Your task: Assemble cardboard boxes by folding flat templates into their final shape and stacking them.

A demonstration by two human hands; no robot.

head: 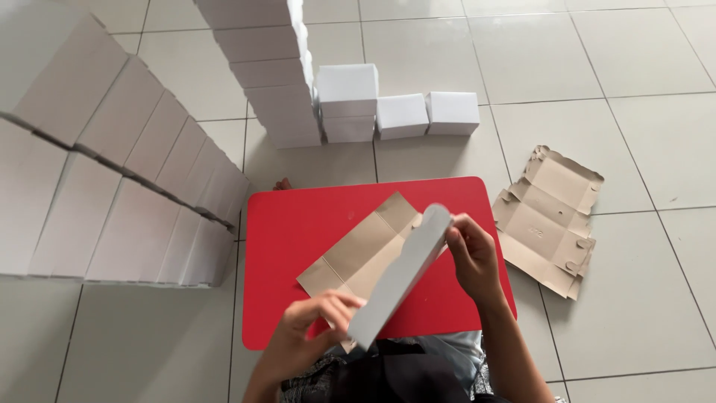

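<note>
Over the red tabletop (298, 224), left hand (313, 332) and right hand (470, 254) pinch closed on a half-folded carton blank (388, 276); next, squaring its side flaps.

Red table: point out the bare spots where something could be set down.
On the red table, the left half and far edge are bare. The middle is crowded by the flat cardboard blank, with both hands folding it. Floor tiles between table and white boxes are free.
</note>
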